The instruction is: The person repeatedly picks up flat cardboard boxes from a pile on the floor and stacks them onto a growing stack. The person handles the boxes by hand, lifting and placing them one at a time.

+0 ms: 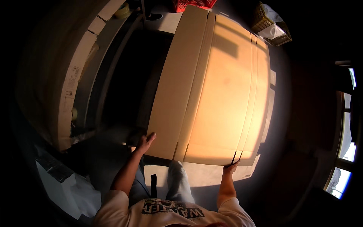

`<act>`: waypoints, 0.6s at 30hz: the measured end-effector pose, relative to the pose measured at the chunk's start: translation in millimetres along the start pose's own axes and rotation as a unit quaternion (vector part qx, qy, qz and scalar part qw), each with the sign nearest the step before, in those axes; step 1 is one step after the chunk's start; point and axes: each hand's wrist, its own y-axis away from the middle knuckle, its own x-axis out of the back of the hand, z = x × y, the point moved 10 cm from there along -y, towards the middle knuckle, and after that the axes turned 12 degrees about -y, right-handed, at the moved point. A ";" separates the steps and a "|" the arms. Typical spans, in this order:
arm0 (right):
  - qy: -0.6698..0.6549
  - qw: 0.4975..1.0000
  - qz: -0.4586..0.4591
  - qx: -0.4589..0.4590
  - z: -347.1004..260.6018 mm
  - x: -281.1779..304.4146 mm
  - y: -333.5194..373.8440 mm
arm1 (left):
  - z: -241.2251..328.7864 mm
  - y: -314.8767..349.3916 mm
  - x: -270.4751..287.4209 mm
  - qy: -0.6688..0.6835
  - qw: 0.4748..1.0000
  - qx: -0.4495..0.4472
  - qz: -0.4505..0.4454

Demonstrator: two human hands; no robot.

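A large, flat brown cardboard sheet (227,102) stretches out in front of me, with crease lines along its length and dark slots cut into its near and far edges. My left hand (145,143) grips its near left corner, thumb on top and the other fingers hidden. At the near edge, close to the right-hand slots, my right hand (230,167) holds the sheet from below, its fingers mostly hidden. Bright sunlight falls on the sheet's right part, and shadows cross its far end.
Long stacked cardboard (70,87) runs along the left side, with a tape roll (123,11) at its far end. Beyond the sheet are a red crate (194,4) and a yellowish crate (262,19) with white plastic. Windows (342,151) stand at far right. Deep shadow hides much else.
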 end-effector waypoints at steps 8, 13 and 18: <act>0.224 0.932 0.185 -0.219 -1.6 26.9 33.8 | -0.2 -0.4 9.4 -0.170 0.985 0.028 0.027; 0.857 0.497 -0.086 0.106 -73.1 -1.3 -26.1 | 42.2 41.5 26.0 -0.385 0.901 0.088 0.180; 0.727 0.660 -0.110 0.155 -32.4 -61.4 37.5 | 114.6 105.3 3.0 -0.306 0.937 -0.156 0.059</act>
